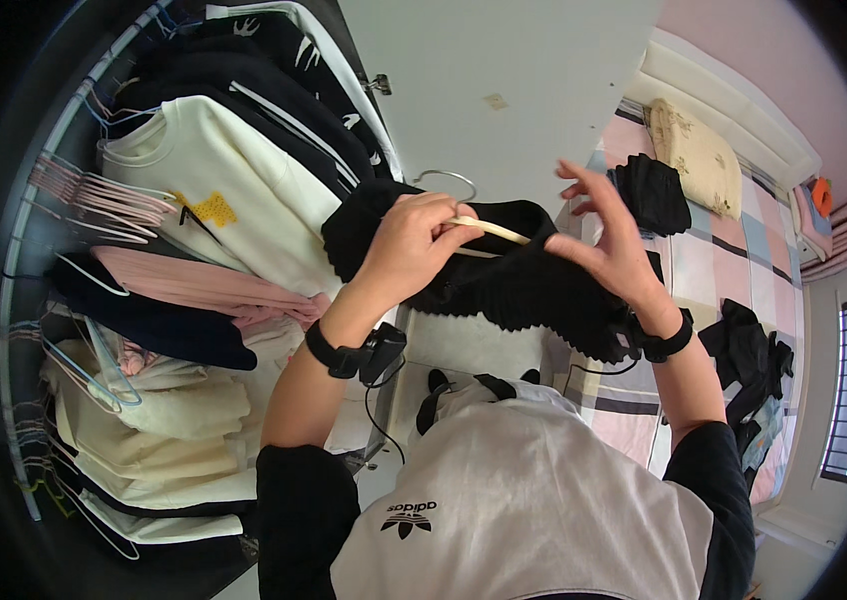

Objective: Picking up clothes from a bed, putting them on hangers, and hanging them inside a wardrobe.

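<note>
My left hand (423, 236) grips a cream clothes hanger (495, 228) just below its metal hook, which points up and away from me. A black ribbed garment (513, 300) hangs on the hanger, and part of the hanger shows inside the neck opening. At the right side of that opening is my right hand (603, 232), its fingers raised and spread apart, the thumb at the garment's edge. Whether the thumb presses on the cloth is hard to tell. The garment's lower part hangs between my two wrists.
To the left, clothes such as a white sweatshirt (243, 172) hang from a metal rail (56, 135), beside several pink hangers (101, 199). A wardrobe door (498, 67) stands ahead. On the right, a checked bed (716, 262) holds folded black clothes (648, 195), a folded blanket (693, 157) and loose dark clothes (746, 360).
</note>
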A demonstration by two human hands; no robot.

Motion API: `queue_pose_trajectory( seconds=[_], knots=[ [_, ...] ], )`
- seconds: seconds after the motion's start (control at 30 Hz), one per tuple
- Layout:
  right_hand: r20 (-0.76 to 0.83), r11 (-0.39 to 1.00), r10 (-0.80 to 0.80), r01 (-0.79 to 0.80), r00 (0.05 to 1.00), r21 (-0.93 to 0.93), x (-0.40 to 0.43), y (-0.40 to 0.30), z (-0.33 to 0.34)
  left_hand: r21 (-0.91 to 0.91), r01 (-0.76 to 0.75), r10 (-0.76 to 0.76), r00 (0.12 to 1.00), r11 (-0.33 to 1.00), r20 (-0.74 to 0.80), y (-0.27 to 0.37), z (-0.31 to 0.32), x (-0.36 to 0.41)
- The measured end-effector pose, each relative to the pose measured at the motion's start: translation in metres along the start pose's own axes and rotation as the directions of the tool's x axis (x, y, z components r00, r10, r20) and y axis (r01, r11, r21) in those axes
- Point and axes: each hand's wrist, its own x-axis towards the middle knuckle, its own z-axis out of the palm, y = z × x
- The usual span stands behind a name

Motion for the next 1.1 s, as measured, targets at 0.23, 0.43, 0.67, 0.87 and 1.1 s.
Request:
queue_pose_trajectory(
  seconds=[0.23, 0.43, 0.67, 0.87, 1.1],
  knots=[
    [0.196, 0.957, -0.072, 0.123, 0.978, -0.262, 0.001, -0.005, 0.034, 0.045, 0.067, -0.06, 0.988, 0.997, -0.144, 0.007, -0.041, -0.021],
    [0.296, 0.928, -0.231, 0.302, 0.927, -0.22, 0.01, -0.024, 0.036, 0.203, -0.011, 0.055, 0.976, 0.979, -0.213, 0.022, -0.059, -0.049],
    [0.567, 0.979, -0.186, 0.202, 0.803, 0.035, 0.051, -0.067, 0.027, 0.251, 0.042, 0.025, 0.966, 0.967, -0.257, 0.047, -0.109, -0.063],
    [0.639, 0.986, -0.142, 0.048, 0.756, 0.163, 0.076, -0.1, 0.035, 0.288, 0.065, 0.053, 0.922, 0.955, -0.384, 0.051, -0.144, -0.075],
    [0.732, 0.96, 0.024, -0.221, 0.681, 0.174, 0.08, -0.122, 0.022, -0.041, 0.128, -0.084, 0.351, 0.991, -0.932, 0.028, -0.197, -0.117]
  ],
)
